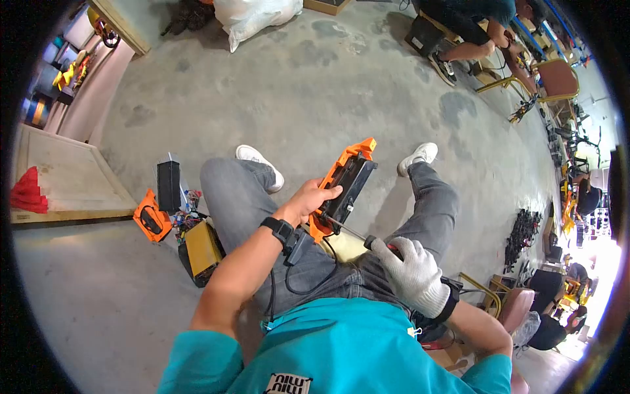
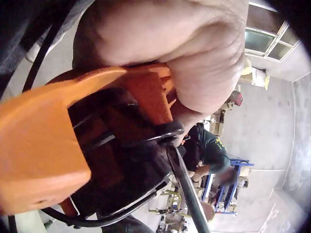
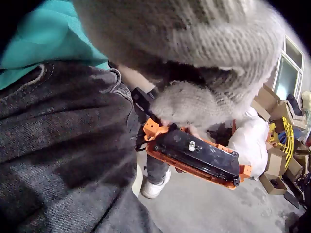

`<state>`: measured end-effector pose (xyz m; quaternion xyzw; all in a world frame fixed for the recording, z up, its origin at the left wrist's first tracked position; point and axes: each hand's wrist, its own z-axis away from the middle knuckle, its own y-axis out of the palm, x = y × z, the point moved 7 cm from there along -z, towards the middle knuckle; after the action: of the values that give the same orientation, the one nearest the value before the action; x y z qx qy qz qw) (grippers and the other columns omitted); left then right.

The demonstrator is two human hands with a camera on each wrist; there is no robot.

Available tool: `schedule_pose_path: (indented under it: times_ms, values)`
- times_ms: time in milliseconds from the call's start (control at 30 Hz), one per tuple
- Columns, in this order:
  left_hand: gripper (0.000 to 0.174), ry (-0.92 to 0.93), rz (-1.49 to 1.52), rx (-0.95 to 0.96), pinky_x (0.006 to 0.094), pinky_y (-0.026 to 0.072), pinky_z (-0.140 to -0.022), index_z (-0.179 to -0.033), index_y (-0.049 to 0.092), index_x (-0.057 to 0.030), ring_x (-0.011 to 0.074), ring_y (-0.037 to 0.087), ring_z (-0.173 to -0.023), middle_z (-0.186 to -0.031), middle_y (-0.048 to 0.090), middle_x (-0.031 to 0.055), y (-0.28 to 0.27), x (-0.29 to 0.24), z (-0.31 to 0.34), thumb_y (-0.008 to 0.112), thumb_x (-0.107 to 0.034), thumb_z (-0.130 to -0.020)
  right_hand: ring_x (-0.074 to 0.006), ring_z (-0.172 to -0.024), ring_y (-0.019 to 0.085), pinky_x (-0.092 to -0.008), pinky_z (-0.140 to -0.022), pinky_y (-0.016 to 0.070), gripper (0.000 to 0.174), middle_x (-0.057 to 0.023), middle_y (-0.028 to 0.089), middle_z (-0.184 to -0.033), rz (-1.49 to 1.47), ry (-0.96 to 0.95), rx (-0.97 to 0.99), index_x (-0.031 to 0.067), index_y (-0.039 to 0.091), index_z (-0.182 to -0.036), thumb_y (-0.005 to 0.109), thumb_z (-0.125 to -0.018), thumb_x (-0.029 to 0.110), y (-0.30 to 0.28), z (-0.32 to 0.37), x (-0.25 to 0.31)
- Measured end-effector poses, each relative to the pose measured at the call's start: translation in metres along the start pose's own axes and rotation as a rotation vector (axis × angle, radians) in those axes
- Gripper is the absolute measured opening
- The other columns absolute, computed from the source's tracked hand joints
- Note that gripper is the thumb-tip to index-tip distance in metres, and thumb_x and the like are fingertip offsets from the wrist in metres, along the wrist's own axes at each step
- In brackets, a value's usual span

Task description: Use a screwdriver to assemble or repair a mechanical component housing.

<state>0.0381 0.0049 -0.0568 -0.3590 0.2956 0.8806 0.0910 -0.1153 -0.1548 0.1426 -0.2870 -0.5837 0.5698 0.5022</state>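
In the head view my bare left hand (image 1: 307,201) grips an orange plastic housing (image 1: 363,147) with a long black case (image 1: 349,190) set in it, thumb over the black case. My right hand (image 1: 417,277), in a knitted white glove, holds a screwdriver (image 1: 350,230) by its dark handle. The shaft points at the near end of the case. In the left wrist view the screwdriver shaft (image 2: 190,195) meets a black lug beside the orange housing (image 2: 39,145). The right wrist view shows the case's outer face (image 3: 194,151) below the glove (image 3: 204,43); the glove hides the screwdriver there.
On the floor at my left lie another orange housing (image 1: 152,218), a black finned block (image 1: 168,186), a yellow box (image 1: 202,247) and tangled wires. A pale board (image 1: 72,164) stands beyond. Another person (image 1: 482,49) sits at the upper right; a white sack (image 1: 256,18) lies ahead.
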Motion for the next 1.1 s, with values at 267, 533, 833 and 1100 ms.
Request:
schedule_pose_path:
  times_ms: [267, 533, 833, 1100]
  values:
    - [0.032, -0.051, 0.165, 0.044, 0.0359, 0.0636, -0.074, -0.128, 0.065, -0.0003, 0.0170, 0.074, -0.084, -0.103, 0.074, 0.0065, -0.009, 0.017, -0.007, 0.070, -0.021, -0.104, -0.0313, -0.082, 0.068, -0.0457, -0.067, 0.0592, 0.063, -0.0110, 0.064, -0.100, -0.024, 0.013, 0.143, 0.0139, 0.054, -0.150, 0.070, -0.089, 0.013, 0.011, -0.009, 0.001]
    - [0.030, 0.054, 0.217, 0.012, 0.0338, 0.0628, -0.073, -0.127, 0.066, -0.0011, 0.0151, 0.073, -0.082, -0.102, 0.074, 0.0058, -0.008, 0.000, 0.001, 0.073, -0.017, -0.102, -0.0026, -0.064, 0.054, -0.0176, -0.053, 0.0391, 0.045, -0.0023, 0.063, -0.086, -1.807, 0.844, 0.533, -0.0053, 0.060, -0.135, 0.067, -0.094, 0.011, 0.049, -0.006, -0.018]
    - [0.032, 0.101, 0.221, 0.027, 0.0336, 0.0617, -0.076, -0.128, 0.067, -0.0030, 0.0141, 0.073, -0.089, -0.106, 0.074, 0.0023, -0.015, -0.005, -0.009, 0.073, -0.021, -0.103, -0.0322, -0.095, 0.068, -0.0468, -0.086, 0.0544, 0.044, -0.0144, 0.068, -0.103, -0.576, 0.330, 0.003, 0.0064, 0.062, -0.132, 0.072, -0.092, 0.019, 0.000, -0.023, -0.034]
    - [0.032, 0.109, 0.183, 0.009, 0.0335, 0.0620, -0.078, -0.130, 0.067, -0.0028, 0.0138, 0.073, -0.089, -0.109, 0.074, 0.0030, -0.013, -0.010, -0.007, 0.072, -0.018, -0.103, -0.0390, -0.094, 0.066, -0.0506, -0.075, 0.0586, 0.053, -0.0140, 0.065, -0.103, -0.024, 0.006, -0.034, 0.0157, 0.055, -0.144, 0.070, -0.093, 0.020, -0.010, -0.022, 0.000]
